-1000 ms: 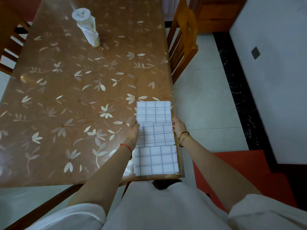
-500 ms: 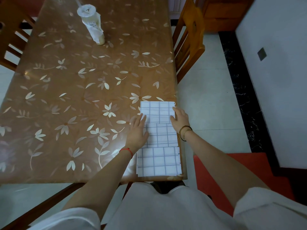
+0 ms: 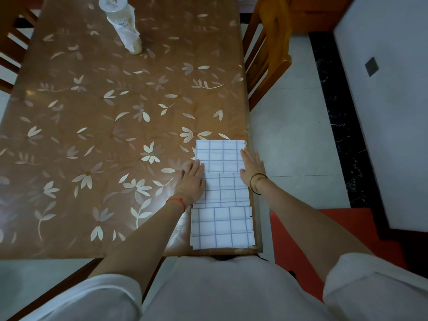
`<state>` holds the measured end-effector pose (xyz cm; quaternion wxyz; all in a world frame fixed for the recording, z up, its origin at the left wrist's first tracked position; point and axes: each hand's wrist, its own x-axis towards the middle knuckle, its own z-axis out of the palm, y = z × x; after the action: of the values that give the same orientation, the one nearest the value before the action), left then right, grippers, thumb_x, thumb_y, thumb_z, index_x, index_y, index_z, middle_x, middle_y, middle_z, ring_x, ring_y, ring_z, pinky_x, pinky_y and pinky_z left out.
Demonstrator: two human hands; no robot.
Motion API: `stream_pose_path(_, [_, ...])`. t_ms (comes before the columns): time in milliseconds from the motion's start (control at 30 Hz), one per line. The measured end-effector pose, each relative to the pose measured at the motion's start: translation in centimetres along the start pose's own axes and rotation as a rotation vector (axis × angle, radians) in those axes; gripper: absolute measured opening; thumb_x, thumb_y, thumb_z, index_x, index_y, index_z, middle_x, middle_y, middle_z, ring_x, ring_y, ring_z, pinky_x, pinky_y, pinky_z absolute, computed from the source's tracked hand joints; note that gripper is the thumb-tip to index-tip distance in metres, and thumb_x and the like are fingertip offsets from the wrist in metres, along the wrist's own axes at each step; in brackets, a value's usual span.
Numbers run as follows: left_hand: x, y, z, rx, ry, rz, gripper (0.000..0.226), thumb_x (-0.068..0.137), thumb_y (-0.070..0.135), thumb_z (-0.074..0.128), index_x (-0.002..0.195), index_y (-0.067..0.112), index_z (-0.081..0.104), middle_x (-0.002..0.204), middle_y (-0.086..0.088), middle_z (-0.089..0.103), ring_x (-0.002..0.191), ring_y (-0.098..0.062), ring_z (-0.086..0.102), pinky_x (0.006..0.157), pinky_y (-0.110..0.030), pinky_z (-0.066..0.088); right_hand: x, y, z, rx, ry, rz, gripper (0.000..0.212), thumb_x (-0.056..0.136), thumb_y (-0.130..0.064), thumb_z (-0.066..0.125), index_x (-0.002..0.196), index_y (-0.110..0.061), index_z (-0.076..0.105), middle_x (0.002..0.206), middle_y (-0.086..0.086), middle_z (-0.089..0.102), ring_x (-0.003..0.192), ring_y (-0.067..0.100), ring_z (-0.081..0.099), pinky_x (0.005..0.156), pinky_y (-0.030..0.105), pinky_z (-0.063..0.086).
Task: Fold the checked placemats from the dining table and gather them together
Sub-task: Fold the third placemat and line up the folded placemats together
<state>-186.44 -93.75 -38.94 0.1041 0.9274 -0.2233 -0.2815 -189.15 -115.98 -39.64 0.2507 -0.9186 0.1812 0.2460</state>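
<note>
1. A brown, flower-printed dining table [image 3: 115,205] fills left and centre; white floor tiles [image 3: 289,135] lie right.
2. A wooden chair [image 3: 266,54] stands upper right, a wrapped bottle [image 3: 125,26] at top.
3. The checked placemats [image 3: 222,225], white with grey lines, lie as three panels at the table's lower-right edge.
4. The left hand [image 3: 191,181] and right hand [image 3: 252,166] lie flat on their sides, fingers straight, gripping nothing.

Glossy table cover [image 3: 115,158], matt checked placemats [image 3: 222,225], wooden chair [image 3: 266,54]
</note>
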Motion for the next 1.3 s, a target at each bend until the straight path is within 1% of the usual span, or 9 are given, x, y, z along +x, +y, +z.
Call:
stream_pose_path(200, [-2.3,1.0,0.8,-0.534,0.357,-0.065,0.053,0.096,0.003,0.042,0.149,0.005,0.034,0.158,-0.008,0.028,0.144,-0.015,0.022,0.106,0.001,0.006,-2.6,-0.4,0.4,0.565,0.304,0.162,0.046,0.100,-0.014,0.036,0.146,-0.012,0.036,0.151,0.008,0.038,0.138,0.027,0.034,0.114,0.036,0.029])
stream_pose_path(433, [-3.3,1.9,2.6,-0.979,0.263,-0.270,0.048,0.101,0.011,0.035,0.150,0.007,0.035,0.158,-0.007,0.031,0.148,-0.021,0.025,0.123,-0.038,0.016,-7.0,-0.8,2.4,0.908,0.265,0.202,0.044,0.102,-0.014,0.035,0.146,-0.012,0.040,0.149,0.008,0.045,0.136,0.024,0.042,0.107,0.022,0.031])
stream_pose_path(567, [-3.3,2.2,1.9,-1.093,0.280,-0.252,0.044,0.104,0.007,0.035,0.147,0.006,0.041,0.152,-0.004,0.041,0.143,-0.017,0.034,0.122,-0.034,0.021,-8.2,-1.7,1.9,0.957,0.238,0.199,0.046,0.102,-0.009,0.032,0.147,-0.013,0.037,0.142,0.016,0.050,0.131,0.039,0.039,0.104,0.038,0.034])
stream_pose_path(733, [-3.5,1.6,1.9,-1.108,0.241,-0.250,0.047,0.100,0.008,0.036,0.144,0.016,0.047,0.147,-0.001,0.050,0.138,-0.020,0.042,0.119,-0.040,0.028,-8.2,-1.3,1.8,0.997,0.225,0.213,0.044,0.103,-0.014,0.033,0.147,-0.013,0.039,0.147,0.006,0.046,0.135,0.030,0.042,0.105,0.030,0.036])
stream_pose_path(900, [-5.2,1.2,2.8,-1.115,0.292,-0.283,0.046,0.083,-0.010,0.031,0.108,0.008,0.065,0.097,0.004,0.069,0.088,-0.006,0.061,0.086,-0.016,0.047,-9.4,0.0,3.0,0.949,0.290,0.266,0.042,0.102,-0.016,0.035,0.142,-0.010,0.045,0.147,0.006,0.045,0.137,0.023,0.039,0.113,0.030,0.028])
stream_pose_path(1033, [-7.0,0.5,5.8,-1.037,0.327,-0.404,0.035,0.088,0.000,0.036,0.110,0.004,0.063,0.102,-0.008,0.060,0.096,-0.018,0.052,0.094,-0.035,0.041,-10.9,1.4,4.9,0.802,0.315,0.343,0.032,0.099,-0.009,0.035,0.108,-0.002,0.065,0.116,0.015,0.056,0.110,0.032,0.053,0.090,0.027,0.039])
stream_pose_path(1133, [-8.8,1.6,6.1,-1.080,0.388,-0.469,0.034,0.098,0.002,0.038,0.107,0.017,0.067,0.106,0.005,0.058,0.099,-0.009,0.052,0.100,-0.031,0.037,-11.6,1.6,6.0,0.742,0.324,0.384,0.039,0.097,-0.006,0.033,0.064,-0.020,0.048,0.087,0.010,0.045,0.083,0.025,0.044,0.063,0.025,0.036])
stream_pose_path(1200, [-9.5,2.6,5.7,-1.112,0.392,-0.461,0.044,0.096,-0.004,0.036,0.076,0.033,0.051,0.079,0.016,0.046,0.073,0.000,0.043,0.088,-0.027,0.030,-12.3,1.3,5.9,0.714,0.300,0.389,0.035,0.099,-0.008,0.033,0.091,-0.014,0.067,0.107,0.012,0.051,0.097,0.029,0.052,0.081,0.028,0.040])
stream_pose_path(1300, [-9.9,3.1,5.6,-1.184,0.375,-0.412,0.047,0.089,-0.010,0.031,0.090,0.025,0.063,0.089,0.015,0.062,0.083,0.000,0.056,0.089,-0.019,0.040,-12.9,1.0,5.9,0.720,0.281,0.362,0.036,0.100,-0.008,0.033,0.117,-0.003,0.064,0.128,0.016,0.054,0.114,0.031,0.054,0.089,0.025,0.038])
